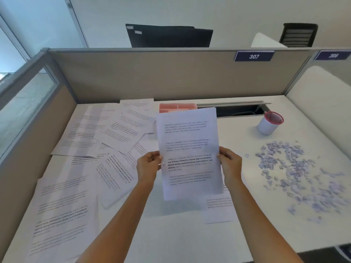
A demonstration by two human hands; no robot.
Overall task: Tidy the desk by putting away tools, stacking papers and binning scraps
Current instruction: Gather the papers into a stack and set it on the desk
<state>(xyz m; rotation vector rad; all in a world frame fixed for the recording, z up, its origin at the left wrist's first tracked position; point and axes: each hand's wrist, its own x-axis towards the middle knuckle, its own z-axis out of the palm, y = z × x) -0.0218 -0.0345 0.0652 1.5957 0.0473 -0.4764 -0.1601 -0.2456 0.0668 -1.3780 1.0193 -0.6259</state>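
Printed sheet (pixel 190 152): raised above surface (pixel 180 234), left hand (pixel 149 165) and right hand (pixel 230 164) each pinching one side edge. Advice: square edges, then collect scattered papers (pixel 106 137).

Bare desk strip (pixel 171 236) up front btwn loose sheets (pixel 76 168) L & scraps (pixel 296 171) R

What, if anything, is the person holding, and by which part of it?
A printed sheet of paper: the left hand grips its left edge and the right hand its right edge, both about halfway up.
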